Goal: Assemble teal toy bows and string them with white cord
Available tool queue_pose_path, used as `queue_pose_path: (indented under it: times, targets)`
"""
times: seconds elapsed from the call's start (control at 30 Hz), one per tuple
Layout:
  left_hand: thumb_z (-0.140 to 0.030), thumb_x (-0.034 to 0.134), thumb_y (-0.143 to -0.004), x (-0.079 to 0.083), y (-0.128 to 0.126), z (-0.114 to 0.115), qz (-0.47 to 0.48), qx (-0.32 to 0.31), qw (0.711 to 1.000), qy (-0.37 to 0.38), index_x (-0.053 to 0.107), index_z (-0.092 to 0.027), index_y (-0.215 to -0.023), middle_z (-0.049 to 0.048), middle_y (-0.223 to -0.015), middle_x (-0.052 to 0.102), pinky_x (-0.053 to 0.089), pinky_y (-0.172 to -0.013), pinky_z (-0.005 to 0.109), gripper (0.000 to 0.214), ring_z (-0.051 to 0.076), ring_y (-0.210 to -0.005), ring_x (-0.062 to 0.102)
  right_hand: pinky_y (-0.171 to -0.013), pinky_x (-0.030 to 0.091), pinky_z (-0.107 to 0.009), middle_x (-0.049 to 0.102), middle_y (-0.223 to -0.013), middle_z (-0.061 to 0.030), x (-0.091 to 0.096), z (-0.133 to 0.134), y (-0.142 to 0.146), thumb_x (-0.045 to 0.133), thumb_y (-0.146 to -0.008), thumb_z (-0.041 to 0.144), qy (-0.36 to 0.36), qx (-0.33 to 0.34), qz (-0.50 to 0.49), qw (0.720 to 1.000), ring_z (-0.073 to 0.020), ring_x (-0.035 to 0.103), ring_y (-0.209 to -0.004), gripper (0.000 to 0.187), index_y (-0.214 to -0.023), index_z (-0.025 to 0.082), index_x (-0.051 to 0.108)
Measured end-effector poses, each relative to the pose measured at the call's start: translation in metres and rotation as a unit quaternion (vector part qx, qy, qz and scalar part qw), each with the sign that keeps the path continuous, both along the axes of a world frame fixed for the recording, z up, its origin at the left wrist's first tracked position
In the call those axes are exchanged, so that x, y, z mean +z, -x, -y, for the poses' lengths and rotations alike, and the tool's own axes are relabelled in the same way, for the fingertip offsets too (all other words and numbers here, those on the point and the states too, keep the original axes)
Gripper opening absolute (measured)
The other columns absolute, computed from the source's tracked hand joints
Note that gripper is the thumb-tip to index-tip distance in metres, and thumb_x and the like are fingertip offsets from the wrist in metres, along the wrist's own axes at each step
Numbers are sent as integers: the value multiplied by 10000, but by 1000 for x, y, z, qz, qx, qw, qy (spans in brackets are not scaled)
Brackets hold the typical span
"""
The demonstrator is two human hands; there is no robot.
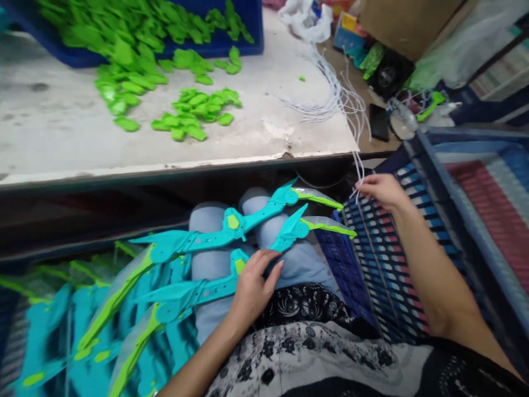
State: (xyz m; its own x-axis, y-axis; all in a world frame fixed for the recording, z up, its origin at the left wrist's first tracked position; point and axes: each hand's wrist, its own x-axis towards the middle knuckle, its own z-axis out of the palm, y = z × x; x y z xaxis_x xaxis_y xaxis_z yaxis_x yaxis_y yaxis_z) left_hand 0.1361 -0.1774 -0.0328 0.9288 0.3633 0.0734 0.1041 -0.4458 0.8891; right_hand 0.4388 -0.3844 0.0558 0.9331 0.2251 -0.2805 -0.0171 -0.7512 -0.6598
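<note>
Two long teal and green plastic toy blades lie across my lap, the far one (231, 226) and the near one (194, 295). My left hand (254, 286) rests on the near blade, fingers curled over its middle. My right hand (380, 190) is raised at the table's right corner and pinches the hanging ends of a bundle of thin white strings (334, 102) that trails off the tabletop.
A worn white table (61, 127) carries loose green plastic pieces (194, 113) and a blue bin (231, 47) full of them. More teal blades are heaped at the lower left (49, 336). A blue slatted crate (413, 231) stands to my right, with clutter on the floor beyond.
</note>
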Motion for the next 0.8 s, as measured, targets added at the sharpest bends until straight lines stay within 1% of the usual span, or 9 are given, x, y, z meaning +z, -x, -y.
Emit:
queue_pose_path:
  times: [0.1,0.17,0.23,0.3,0.37,0.47,0.53,0.7,0.8]
  targets:
    - [-362,546,-868,6,-22,17,-43,-81,993,80,687,-201,-908,67,-922,720,514,-829,340,219,216,-891,663,-430,400,-223,618,-582,-21,-22,39,45,811,-496,525,-119,-56,-70,989,-93,499,-473,433,-644,159,631]
    - [-373,546,-847,8,-40,32,-87,-138,979,125,698,-194,-901,69,-925,731,511,-796,331,241,220,-872,666,-418,401,-226,623,-593,-24,-35,58,71,811,-464,571,-171,-96,-84,977,-102,513,-480,478,-636,170,615]
    - [-374,551,-825,6,-60,49,-136,-191,957,171,701,-186,-872,63,-892,737,503,-741,310,245,212,-820,665,-421,412,-240,628,-600,-24,-46,72,91,792,-480,591,-192,-127,-80,970,-110,517,-475,483,-654,178,614]
    - [-367,563,-804,0,-79,68,-183,-225,932,219,693,-183,-810,45,-813,731,489,-685,281,225,190,-749,652,-440,429,-259,632,-600,-22,-56,82,106,757,-529,598,-178,-142,-59,972,-116,513,-467,463,-687,183,624]
    - [-355,573,-789,-10,-94,85,-232,-220,907,273,670,-182,-750,27,-733,708,474,-633,253,202,163,-685,631,-480,453,-279,636,-603,-23,-64,87,117,703,-597,601,-139,-145,-21,979,-134,533,-484,438,-727,187,639]
    - [-324,612,-766,-26,-110,106,-299,-168,870,355,646,-159,-741,24,-681,675,453,-570,223,170,134,-627,609,-589,502,-313,672,-680,-43,-74,91,128,610,-714,564,-81,-131,39,987,-178,607,-591,383,-803,195,660]
    - [-308,646,-754,-34,-117,115,-318,-144,852,390,641,-139,-755,30,-676,662,446,-553,213,168,122,-606,599,-670,519,-334,697,-768,-62,-78,92,132,563,-775,519,-50,-110,72,990,-203,640,-679,334,-836,207,668]
    - [-237,664,-766,-41,-130,125,-332,-119,836,421,646,-128,-813,21,-671,648,440,-546,202,120,95,-564,577,-827,514,-379,706,-907,-89,-82,92,136,503,-858,439,18,-43,145,988,-245,650,-859,258,-835,252,680]
    - [-180,641,-784,-43,-137,129,-337,-118,826,436,648,-134,-918,14,-681,656,456,-559,201,142,94,-569,592,-879,503,-395,706,-922,-97,-85,91,137,469,-892,404,15,0,178,984,-249,648,-909,270,-850,252,689]
